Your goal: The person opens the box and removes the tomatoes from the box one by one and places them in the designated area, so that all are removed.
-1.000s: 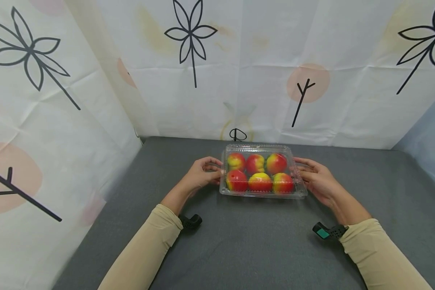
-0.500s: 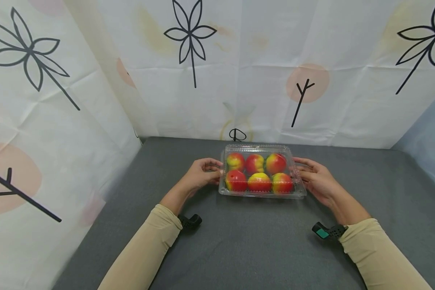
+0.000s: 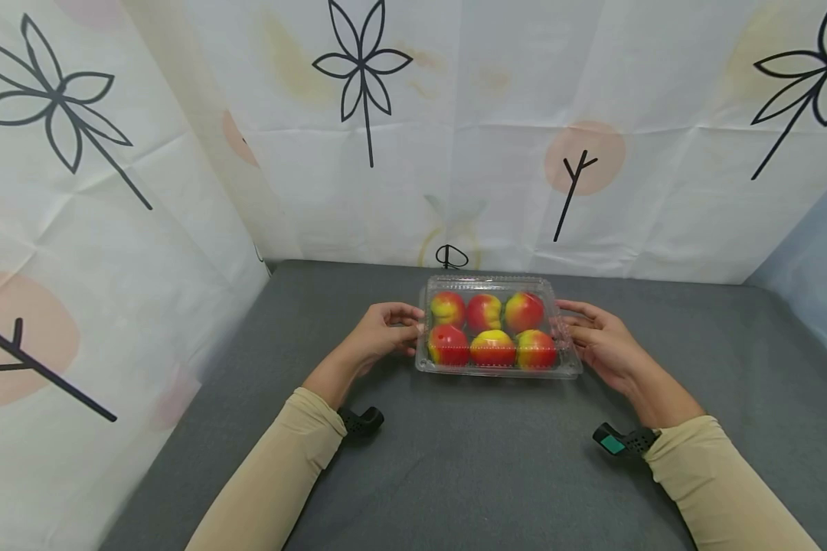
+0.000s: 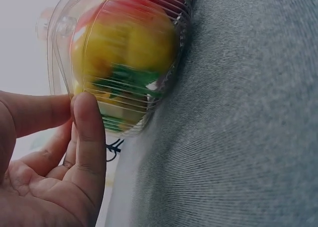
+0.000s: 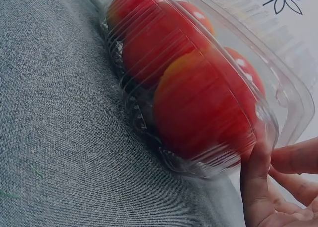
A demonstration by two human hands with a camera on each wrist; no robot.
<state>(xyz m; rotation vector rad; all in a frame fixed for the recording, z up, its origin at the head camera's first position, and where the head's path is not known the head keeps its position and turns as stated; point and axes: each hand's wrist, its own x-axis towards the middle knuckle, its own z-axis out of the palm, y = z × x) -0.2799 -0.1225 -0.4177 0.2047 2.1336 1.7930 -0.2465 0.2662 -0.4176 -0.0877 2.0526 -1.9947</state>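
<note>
Grey cloth tabletop [image 3: 455, 459] before flower-printed white curtains [image 3: 455, 115]. Clear plastic clamshell box [image 3: 499, 372] rests closed at centre, holding six red-yellow peaches [image 3: 492, 348]. Left hand [image 3: 379, 333] and right hand [image 3: 603, 340] flank it, curled fingers [image 4: 89, 137] pinching its end rims.
</note>
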